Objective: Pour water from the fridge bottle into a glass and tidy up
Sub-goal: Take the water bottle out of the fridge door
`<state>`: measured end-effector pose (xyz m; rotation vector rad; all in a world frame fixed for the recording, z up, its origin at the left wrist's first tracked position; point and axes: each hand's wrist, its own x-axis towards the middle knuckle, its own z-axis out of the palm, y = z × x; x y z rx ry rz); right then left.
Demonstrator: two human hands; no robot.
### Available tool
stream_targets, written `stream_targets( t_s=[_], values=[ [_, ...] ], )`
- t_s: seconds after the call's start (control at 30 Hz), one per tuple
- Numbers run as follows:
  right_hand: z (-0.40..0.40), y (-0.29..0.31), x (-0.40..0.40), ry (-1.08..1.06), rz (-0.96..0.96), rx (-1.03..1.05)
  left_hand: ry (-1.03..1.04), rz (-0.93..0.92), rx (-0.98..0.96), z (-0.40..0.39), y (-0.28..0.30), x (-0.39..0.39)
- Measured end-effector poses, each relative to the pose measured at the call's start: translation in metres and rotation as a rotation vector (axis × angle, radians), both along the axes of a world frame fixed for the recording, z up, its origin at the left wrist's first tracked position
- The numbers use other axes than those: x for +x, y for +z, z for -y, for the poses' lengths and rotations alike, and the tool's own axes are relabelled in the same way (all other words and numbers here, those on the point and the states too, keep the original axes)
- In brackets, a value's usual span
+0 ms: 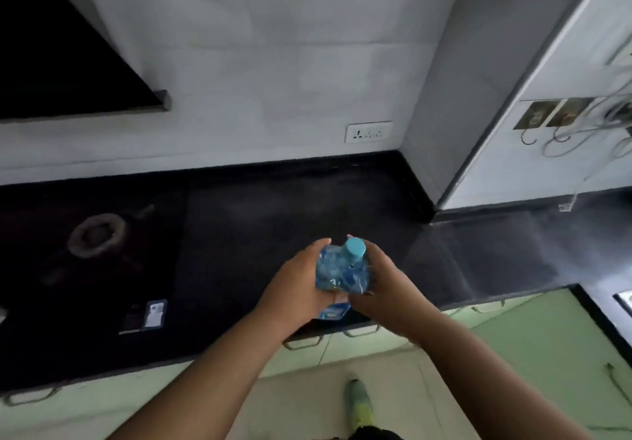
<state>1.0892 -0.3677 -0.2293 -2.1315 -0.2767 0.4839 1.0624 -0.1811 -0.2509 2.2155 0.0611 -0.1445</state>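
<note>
A blue plastic water bottle [342, 273] with a light blue cap on stands upright above the front edge of the dark countertop [273, 220]. My left hand [294, 289] grips its left side and my right hand [383, 289] grips its right side. Both palms wrap the body, and the lower part of the bottle is hidden behind my fingers. No glass is in view.
A gas hob [95, 234] lies on the left of the counter, with a small box [154, 314] near its front edge. A wall socket [368, 132] sits above the counter. Green drawers [513, 330] run below, and a shoe [359, 402] is on the floor.
</note>
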Motion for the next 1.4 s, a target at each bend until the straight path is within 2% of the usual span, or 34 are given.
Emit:
stream_targets(
  t_s=[0.17, 0.33, 0.57, 0.83, 1.4],
  values=[
    [0.009, -0.011, 0.083, 0.180, 0.064, -0.167, 0.107, -0.078, -0.014, 0.020, -0.014, 0.053],
    [0.002, -0.023, 0.142, 0.285, 0.100, -0.222, 0.241, -0.115, 0.057, 0.040, -0.039, 0.098],
    [-0.027, -0.040, 0.197, 0.251, 0.052, -0.276, 0.301, -0.166, 0.219, 0.030, -0.061, 0.159],
    [-0.048, -0.055, 0.221, 0.233, 0.080, -0.361, 0.210, -0.215, 0.272, 0.008, -0.076, 0.193],
    [-0.062, -0.048, 0.213, 0.181, 0.080, -0.454, 0.179, -0.271, 0.231, -0.001, -0.089, 0.191]
  ],
)
